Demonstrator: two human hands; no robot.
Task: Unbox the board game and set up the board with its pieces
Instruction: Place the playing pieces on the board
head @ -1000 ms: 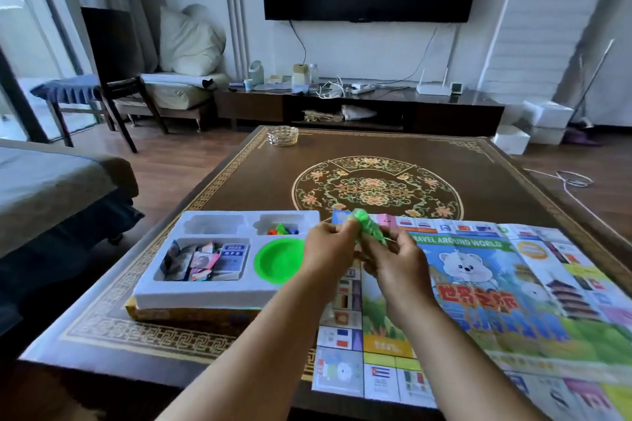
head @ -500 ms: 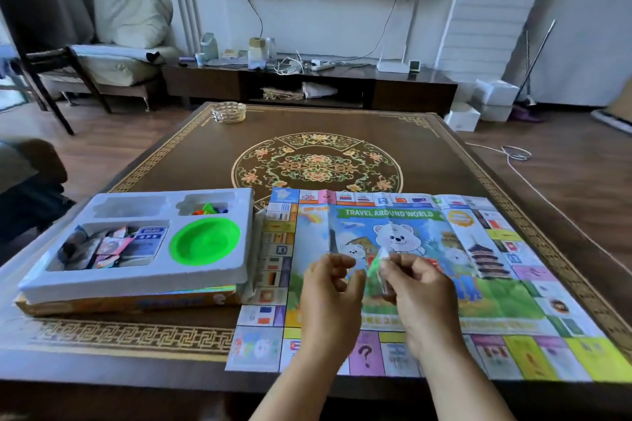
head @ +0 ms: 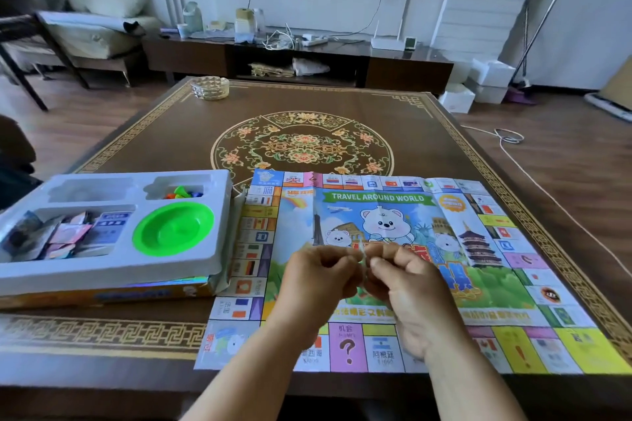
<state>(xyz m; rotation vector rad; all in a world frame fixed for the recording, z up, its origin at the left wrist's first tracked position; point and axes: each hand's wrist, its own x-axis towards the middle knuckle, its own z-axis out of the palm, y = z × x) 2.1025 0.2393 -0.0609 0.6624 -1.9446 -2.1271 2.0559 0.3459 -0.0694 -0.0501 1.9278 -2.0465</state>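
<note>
The paper game board (head: 403, 215), printed "TRAVEL AROUND WORLD", lies unfolded on the table's near right. Above its lower middle, my left hand (head: 316, 278) and my right hand (head: 407, 290) meet fingertip to fingertip and pinch a small clear plastic packet (head: 362, 251) between them; its contents are mostly hidden by my fingers. To the left stands the white box tray (head: 222, 225) on the orange box. It holds a green plastic bowl (head: 172, 229), stacks of cards and paper money (head: 68, 232), and small coloured pieces (head: 183, 192).
A brown table (head: 427, 133) with a floral medallion carries everything. A glass ashtray (head: 209, 88) sits at its far left corner. Beyond are a TV cabinet (head: 407, 68), white boxes and a cord on the floor at right.
Both hands came down and toward me from above the board's far edge to its lower middle. The green of the packet no longer shows between my fingers. The camera turned right.
</note>
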